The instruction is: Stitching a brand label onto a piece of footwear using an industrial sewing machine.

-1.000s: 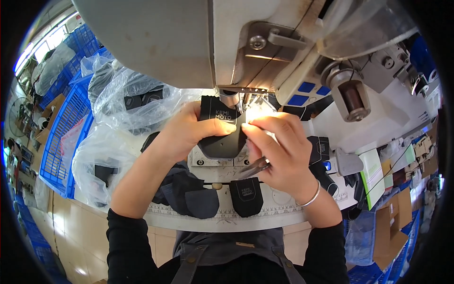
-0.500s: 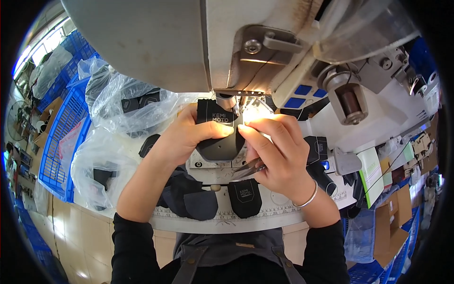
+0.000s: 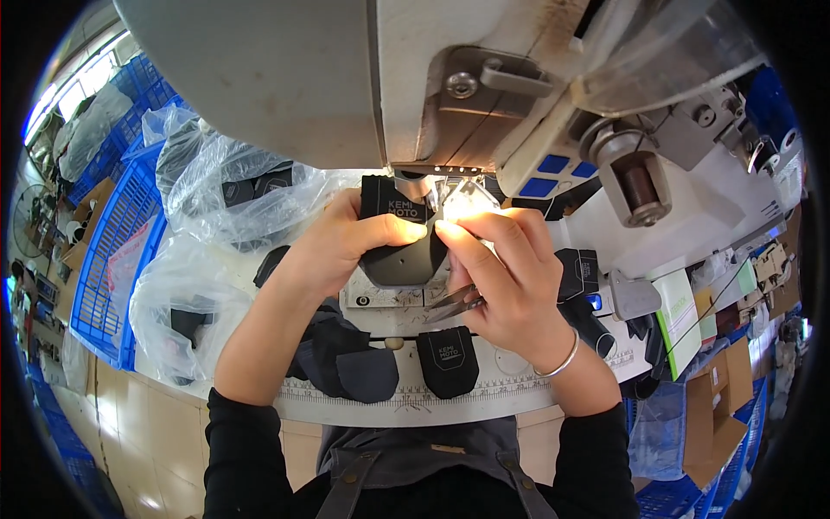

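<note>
**Black piece held under the needle, both hands on it**

My left hand (image 3: 346, 246) is clamped on the black fabric piece (image 3: 399, 246) in the middle of the frame, thumb lying across its top from the left and pressing it down onto the metal plate (image 3: 380, 297) of the sewing machine (image 3: 363, 78). My right hand (image 3: 506, 268) comes in from the right, fingertips pinched together at the piece's upper right edge, just beside the lit needle area; it also grips a pair of small snips (image 3: 454, 303) against the palm, blades pointing left. The piece's long axis runs from the upper middle of the frame down toward me, rounded end nearest me. Both hands touch it; the left one covers more of it.

On the bench (image 3: 406, 402) below, along the ruler-marked edge, lie more black pieces (image 3: 448, 362) and a grey pile (image 3: 346, 359). To the left sit clear plastic bags (image 3: 225, 195) of parts and blue crates (image 3: 112, 242); cardboard boxes (image 3: 718, 406) crowd the lower right.
</note>
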### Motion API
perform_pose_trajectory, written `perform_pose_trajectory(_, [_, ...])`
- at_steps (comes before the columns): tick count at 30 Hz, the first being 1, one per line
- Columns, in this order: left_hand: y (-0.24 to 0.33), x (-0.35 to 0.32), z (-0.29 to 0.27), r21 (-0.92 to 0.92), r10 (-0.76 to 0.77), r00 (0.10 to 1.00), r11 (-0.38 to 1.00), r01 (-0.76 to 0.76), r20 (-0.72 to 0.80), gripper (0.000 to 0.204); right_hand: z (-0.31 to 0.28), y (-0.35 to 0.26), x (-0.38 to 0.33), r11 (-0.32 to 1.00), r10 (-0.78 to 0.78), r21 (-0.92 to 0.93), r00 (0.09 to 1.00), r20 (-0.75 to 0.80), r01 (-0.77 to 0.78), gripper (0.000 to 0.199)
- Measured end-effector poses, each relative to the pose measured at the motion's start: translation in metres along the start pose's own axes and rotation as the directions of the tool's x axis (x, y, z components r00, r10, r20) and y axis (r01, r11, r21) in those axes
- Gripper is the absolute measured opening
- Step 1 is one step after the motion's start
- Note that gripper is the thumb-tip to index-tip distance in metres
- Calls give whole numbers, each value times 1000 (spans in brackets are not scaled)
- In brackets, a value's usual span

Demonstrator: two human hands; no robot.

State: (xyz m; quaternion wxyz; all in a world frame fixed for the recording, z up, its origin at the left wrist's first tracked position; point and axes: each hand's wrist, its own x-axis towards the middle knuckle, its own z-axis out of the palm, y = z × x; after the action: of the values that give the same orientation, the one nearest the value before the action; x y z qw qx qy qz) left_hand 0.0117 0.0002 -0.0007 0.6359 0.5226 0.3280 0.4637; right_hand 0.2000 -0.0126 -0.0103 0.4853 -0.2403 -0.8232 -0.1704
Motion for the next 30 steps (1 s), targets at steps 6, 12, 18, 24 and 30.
perform_pose_trajectory(6, [0,1,2,-41,0,1000,999,-1,-9,26,1,2,-1,1000,-5,-17,1000,-2,5,38])
perform_pose_trajectory(12, [-1,3,0,-75,-10,1000,997,11,12,23,0,2,0,1000,-4,-18,1000,-6,4,39])
perform_pose_trajectory(18, [-2,5,-1,-75,5,1000,997,-5,10,22,2,1,0,1000,3,-23,1000,-18,-4,39])
perform_pose_trajectory(24, [0,3,-1,-81,1,1000,997,0,12,24,3,2,-2,1000,2,-3,1000,-24,-2,40])
perform_pose_trajectory(30, [0,4,0,-107,-4,1000,994,5,12,24,2,3,-1,1000,-11,-15,1000,-29,11,39])
